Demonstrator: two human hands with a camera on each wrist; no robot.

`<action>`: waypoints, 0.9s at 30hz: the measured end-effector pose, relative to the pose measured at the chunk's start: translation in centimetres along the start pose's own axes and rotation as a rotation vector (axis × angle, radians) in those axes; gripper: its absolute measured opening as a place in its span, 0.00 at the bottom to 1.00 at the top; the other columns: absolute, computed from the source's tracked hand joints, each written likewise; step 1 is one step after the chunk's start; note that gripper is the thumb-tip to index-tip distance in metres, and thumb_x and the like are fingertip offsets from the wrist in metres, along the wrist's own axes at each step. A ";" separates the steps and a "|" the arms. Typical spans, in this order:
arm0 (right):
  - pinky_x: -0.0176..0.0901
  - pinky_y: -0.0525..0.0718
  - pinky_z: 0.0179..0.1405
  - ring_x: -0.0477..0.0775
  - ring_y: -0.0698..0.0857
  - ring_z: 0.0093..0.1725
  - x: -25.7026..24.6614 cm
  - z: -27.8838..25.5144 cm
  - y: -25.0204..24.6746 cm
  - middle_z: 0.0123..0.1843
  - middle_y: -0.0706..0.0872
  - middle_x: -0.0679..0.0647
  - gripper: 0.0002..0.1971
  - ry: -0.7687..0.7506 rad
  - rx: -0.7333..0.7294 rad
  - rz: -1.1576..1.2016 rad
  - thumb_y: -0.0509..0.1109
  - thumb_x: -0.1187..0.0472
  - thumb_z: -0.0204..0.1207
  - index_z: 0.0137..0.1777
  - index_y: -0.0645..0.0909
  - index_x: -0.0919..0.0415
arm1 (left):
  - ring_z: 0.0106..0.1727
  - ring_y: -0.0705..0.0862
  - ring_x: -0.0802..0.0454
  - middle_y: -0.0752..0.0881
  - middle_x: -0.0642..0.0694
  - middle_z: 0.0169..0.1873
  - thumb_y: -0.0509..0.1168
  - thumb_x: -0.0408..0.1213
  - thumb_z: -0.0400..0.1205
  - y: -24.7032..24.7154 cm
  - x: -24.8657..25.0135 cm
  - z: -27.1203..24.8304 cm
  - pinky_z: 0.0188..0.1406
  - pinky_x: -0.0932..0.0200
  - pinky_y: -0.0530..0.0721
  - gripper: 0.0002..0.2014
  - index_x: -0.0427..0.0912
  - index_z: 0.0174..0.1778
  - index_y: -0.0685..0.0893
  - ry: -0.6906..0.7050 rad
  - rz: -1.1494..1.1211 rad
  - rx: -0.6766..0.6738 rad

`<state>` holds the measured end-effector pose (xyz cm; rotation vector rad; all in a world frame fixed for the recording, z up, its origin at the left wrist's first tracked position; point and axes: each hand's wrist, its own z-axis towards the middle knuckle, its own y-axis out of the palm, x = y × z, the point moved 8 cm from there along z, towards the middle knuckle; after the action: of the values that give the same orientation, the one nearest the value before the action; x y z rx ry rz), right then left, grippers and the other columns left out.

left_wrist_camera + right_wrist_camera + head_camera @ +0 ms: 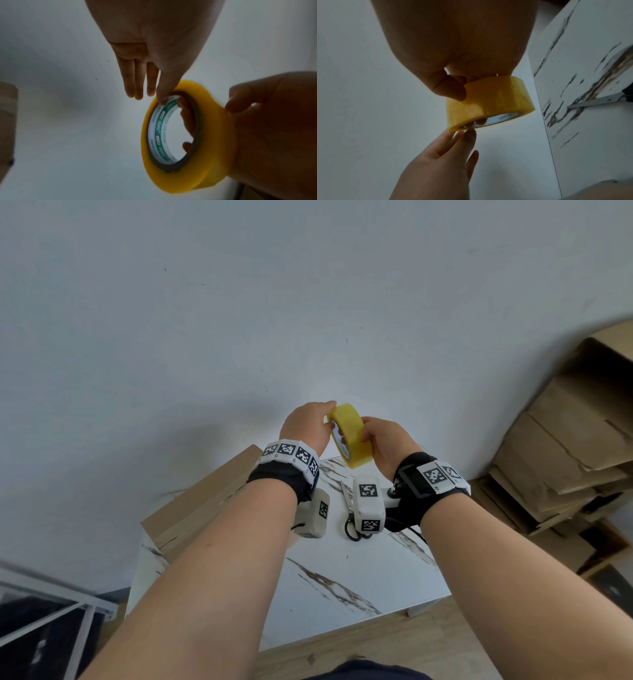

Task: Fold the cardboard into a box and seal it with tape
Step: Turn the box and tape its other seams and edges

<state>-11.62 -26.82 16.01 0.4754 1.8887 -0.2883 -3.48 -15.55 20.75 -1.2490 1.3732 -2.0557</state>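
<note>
A grey-white wall [308,302] fills most of the head view, and below it stands a white tabletop [342,594] veined with dark marble streaks. To the right, on the wooden floor [394,645], flattened cardboard sheets [565,446] are stacked against the wall. On the tabletop's left far part lies the folded cardboard box [202,501], brown, its long axis running from near left toward far right, partly covered by the left forearm. Both hands are raised above the far edge of the tabletop with the yellow tape roll [349,436] between them, clear of every surface. The roll stands on edge, tilted, its open core facing left toward the left hand [306,426] and its axis lying roughly left to right; a white and green printed liner shows inside the core. The right hand [387,446] grips the roll, thumb pressed on the outer yellow band and fingers [187,121] curled through the core. The left hand is mostly straight: three fingers extend free beside the roll, while one fingertip touches the roll's upper rim at the core edge. A pair of scissors [349,508] with dark handles lies on the tabletop beneath the wrists, blades pointing away toward the wall.
</note>
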 end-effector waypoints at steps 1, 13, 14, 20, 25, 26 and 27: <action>0.51 0.77 0.52 0.61 0.82 0.46 0.1 0.0 -0.2 0.45 0.86 0.60 0.18 -0.021 -0.003 0.016 0.58 0.70 0.62 0.47 0.85 0.62 | 0.71 0.77 0.45 0.77 0.45 0.73 0.59 0.32 0.84 -0.1 -0.1 0.1 0.71 0.53 0.75 0.24 0.51 0.77 0.73 -0.011 -0.039 -0.001; 0.53 0.76 0.51 0.60 0.78 0.46 0.4 0.5 -1.3 0.47 0.84 0.61 0.19 -0.056 0.038 -0.039 0.64 0.63 0.56 0.46 0.88 0.62 | 0.57 0.82 0.50 0.85 0.49 0.53 0.67 0.46 0.81 -0.8 1.6 -0.7 0.55 0.54 0.81 0.10 0.52 0.54 0.90 0.075 -0.057 0.103; 0.53 0.74 0.49 0.59 0.77 0.46 0.3 0.4 -1.2 0.46 0.82 0.60 0.20 -0.062 0.038 -0.053 0.64 0.63 0.56 0.47 0.86 0.66 | 0.57 0.81 0.50 0.85 0.49 0.53 0.66 0.45 0.81 -0.9 1.7 -0.8 0.54 0.53 0.81 0.10 0.51 0.53 0.90 0.079 -0.033 0.117; 0.51 0.70 0.49 0.58 0.73 0.45 0.2 0.4 -0.7 0.43 0.79 0.59 0.25 -0.089 0.017 -0.078 0.64 0.64 0.55 0.53 0.82 0.74 | 0.54 0.81 0.49 0.85 0.49 0.49 0.62 0.37 0.82 -1.3 2.7 -1.4 0.46 0.53 0.82 0.12 0.46 0.44 0.91 0.151 0.099 0.168; 0.56 0.76 0.65 0.64 0.82 0.57 0.3 0.5 -0.4 0.55 0.87 0.64 0.19 -0.102 -0.048 -0.084 0.69 0.70 0.61 0.55 0.86 0.67 | 0.56 0.79 0.48 0.84 0.47 0.49 0.57 0.36 0.84 -1.2 3.3 -1.4 0.44 0.57 0.77 0.12 0.43 0.46 0.87 0.214 0.220 0.170; 0.59 0.76 0.69 0.65 0.83 0.61 0.4 0.6 -0.4 0.59 0.87 0.65 0.20 -0.101 -0.050 -0.090 0.69 0.73 0.65 0.58 0.86 0.65 | 0.58 0.79 0.48 0.83 0.46 0.50 0.57 0.35 0.84 -1.2 3.5 -1.5 0.44 0.58 0.75 0.12 0.42 0.48 0.86 0.218 0.245 0.169; 0.61 0.76 0.72 0.66 0.82 0.64 0.5 0.7 -0.5 0.61 0.87 0.65 0.21 -0.103 -0.047 -0.103 0.69 0.74 0.67 0.62 0.85 0.65 | 0.58 0.78 0.47 0.83 0.45 0.51 0.57 0.33 0.84 -1.0 3.5 -1.4 0.44 0.58 0.75 0.11 0.41 0.49 0.85 0.216 0.267 0.165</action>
<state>-11.43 -27.44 15.32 0.3256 1.8177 -0.3298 -6.39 -16.74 23.07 -0.7490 1.3462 -2.1080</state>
